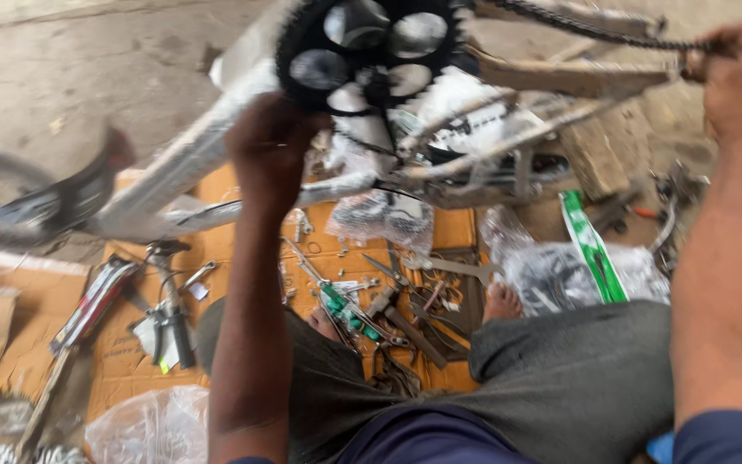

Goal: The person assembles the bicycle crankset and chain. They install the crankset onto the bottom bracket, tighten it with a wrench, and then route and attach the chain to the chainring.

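Holding a bicycle frame (216, 146) up over the lap, the person had the left hand (272, 150) closed on the frame tube just below the black chainring (371, 47), and the right hand (740, 73) pinching the chain (594, 26) out at the far right, pulled taut. Chain appeared to run off the chainring's top toward that hand, so it looked partly fitted; whether it was seated on the teeth could not be told through the blur. Frame was still in its pale wrapping, no wheels in view, so assembly seemed early to midway. Pliers (169, 322), a green-handled tool (345, 309), other loose hand tools and plastic bags (560, 271) lay on cardboard (130, 361) on the floor, well below the hands.
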